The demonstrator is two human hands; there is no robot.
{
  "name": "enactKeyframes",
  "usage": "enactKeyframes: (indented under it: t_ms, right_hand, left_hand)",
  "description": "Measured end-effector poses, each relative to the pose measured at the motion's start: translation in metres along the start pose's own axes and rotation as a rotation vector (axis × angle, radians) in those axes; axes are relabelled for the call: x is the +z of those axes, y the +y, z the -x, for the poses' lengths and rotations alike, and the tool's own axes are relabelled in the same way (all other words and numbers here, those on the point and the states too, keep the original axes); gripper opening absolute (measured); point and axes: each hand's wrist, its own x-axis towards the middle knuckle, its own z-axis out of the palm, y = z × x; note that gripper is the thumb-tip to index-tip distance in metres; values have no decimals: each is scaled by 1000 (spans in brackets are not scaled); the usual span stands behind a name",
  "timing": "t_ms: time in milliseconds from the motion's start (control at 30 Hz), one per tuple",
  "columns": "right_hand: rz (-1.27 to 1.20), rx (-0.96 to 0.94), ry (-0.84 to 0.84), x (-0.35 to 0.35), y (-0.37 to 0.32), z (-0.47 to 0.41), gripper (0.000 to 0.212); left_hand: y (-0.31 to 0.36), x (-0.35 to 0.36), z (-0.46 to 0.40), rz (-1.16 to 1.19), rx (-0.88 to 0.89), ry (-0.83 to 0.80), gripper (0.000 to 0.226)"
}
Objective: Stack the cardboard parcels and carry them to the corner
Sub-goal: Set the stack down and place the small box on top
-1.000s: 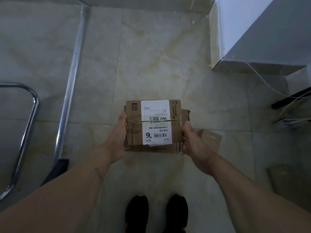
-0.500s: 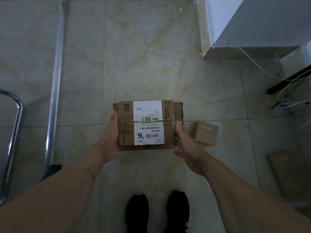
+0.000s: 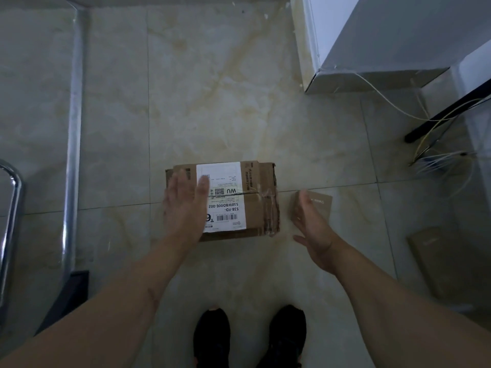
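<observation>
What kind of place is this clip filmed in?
Probably an indoor storeroom or back room. Glossy marble-look floor tiles, cardboard parcels on the floor, such as the labelled parcel, a white cabinet and loose cables.

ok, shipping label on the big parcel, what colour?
White with black print and barcodes, on the brown big parcel; shipping label shows clearly in the head view.
</observation>
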Motion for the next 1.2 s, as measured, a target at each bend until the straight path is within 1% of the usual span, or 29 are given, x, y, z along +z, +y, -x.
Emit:
enactKeyframes:
  t_ms: [33,67,133,167,200,233,300,333,400,433,500,567,733,800,900,967,1033,1200]
  right_hand:
    - [-10,14,38,-13,1,-2,85]
    - [-25,25,80,-26,2,-5,92]
    - [-55,52,124,-51,4,-10,100]
    - [-68,60,134,-63,6,-14,105]
    - [-71,65,148,-72,8,-16,105]
    - [-83,64,162,-83,12,-21,100]
    - [-104,73,192,-100,21,-31,92]
    - [-102,85,202,-107,25,-34,92]
    - [-98,105,207,-117,32,-49,95]
    - [-98,112,210,-123,37,-58,95]
    - [-100,131,218,-128,44,-75,94]
    - [-104,141,213,-132,54,-93,92]
    - [-107,111,195,-136,73,-130,84]
    - [-95,119,190,-139,79,-142,86]
    - [-79,137,141,-140,88,-155,98]
    - [-98,136,132,-142,94,-159,93]
    - [-111,130,112,-144,95,-154,89]
    - [-127,108,92,-143,82,-123,86]
  left_hand:
    - [21,5,11,-22,109,-11,95]
    - [36,14,21,-4,186,-30,90]
    - [63,36,37,48,328,-129,81]
    - [77,49,43,77,351,-210,79]
    - [87,61,49,121,351,-306,77]
    - [95,78,52,178,321,-421,77]
    - [105,107,56,324,152,-614,76]
    - [105,120,55,388,48,-675,74]
    - [103,149,46,464,-131,-725,73]
    - [99,166,38,520,-201,-729,74]
    - [90,194,23,659,-338,-703,67]
    - [90,209,10,676,-419,-678,66]
    - [74,250,-23,626,-447,-662,70]
    - [67,264,-31,626,-439,-660,68]
    - [61,287,-37,641,-440,-651,67]
    - [59,296,-38,636,-483,-653,72]
    - [60,296,-37,628,-508,-652,77]
    - [74,271,-19,661,-494,-662,80]
